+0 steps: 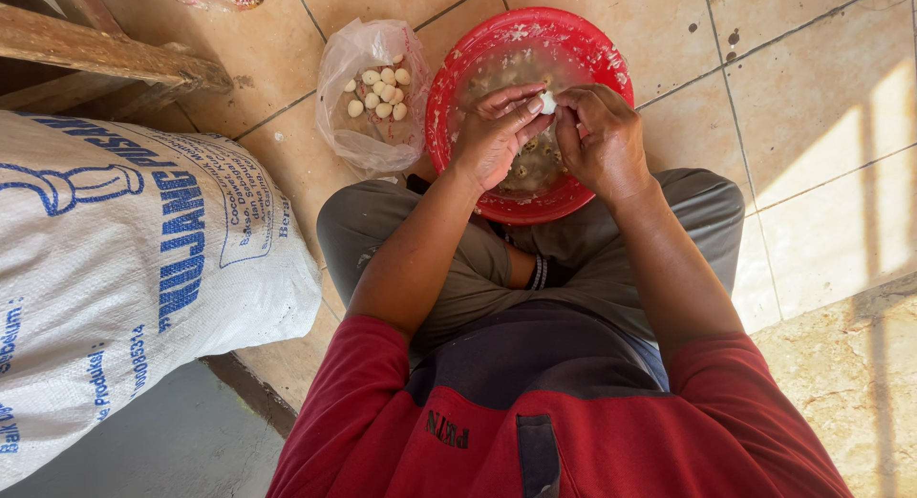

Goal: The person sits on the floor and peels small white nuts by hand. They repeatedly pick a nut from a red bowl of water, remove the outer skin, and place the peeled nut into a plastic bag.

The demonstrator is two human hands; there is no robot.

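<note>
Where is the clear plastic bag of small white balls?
In the head view, the plastic bag lies on the tiled floor, left of the red bowl and above the white sack.

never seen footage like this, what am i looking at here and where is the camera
There is no machine here. A person wears a camera on the head, so this single picture looks straight down at their own arms, red shirt and crossed legs as they sit on a tiled floor.

The left hand and right hand meet over a red plastic basin. Together they pinch one small white round piece; I cannot tell exactly what it is. The basin holds cloudy water with more small pieces in it.

Left of the basin lies an open clear plastic bag of similar pale round pieces. Further left lies a large white woven sack with blue print, with a wooden beam above it.
</note>
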